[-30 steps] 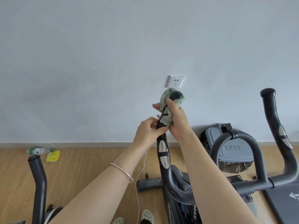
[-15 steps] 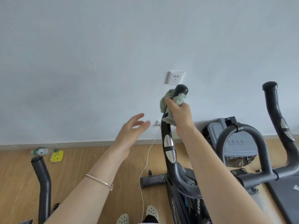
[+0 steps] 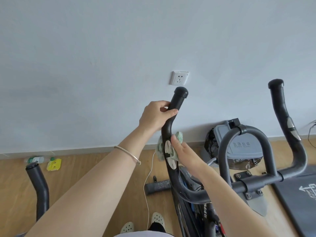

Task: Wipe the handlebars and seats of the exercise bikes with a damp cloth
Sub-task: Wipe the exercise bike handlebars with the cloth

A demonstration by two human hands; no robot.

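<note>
Wiping midway down the near handlebar (image 3: 179, 95): my left hand (image 3: 158, 115) grips it just below the cap, and my right hand (image 3: 185, 152) wraps the green cloth (image 3: 178, 135) round its sensor plate (image 3: 168, 148). I judge the task early. The far handlebar (image 3: 282, 106) at 3 o'clock, the second bike's bar (image 3: 36, 178) at 8 o'clock and the unseen seats remain.

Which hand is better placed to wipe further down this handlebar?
Right. The right hand holds the green cloth against the handlebar at its silver plate, with the lower curve just below. The left hand grips the bar near the top cap and has no cloth.
</note>
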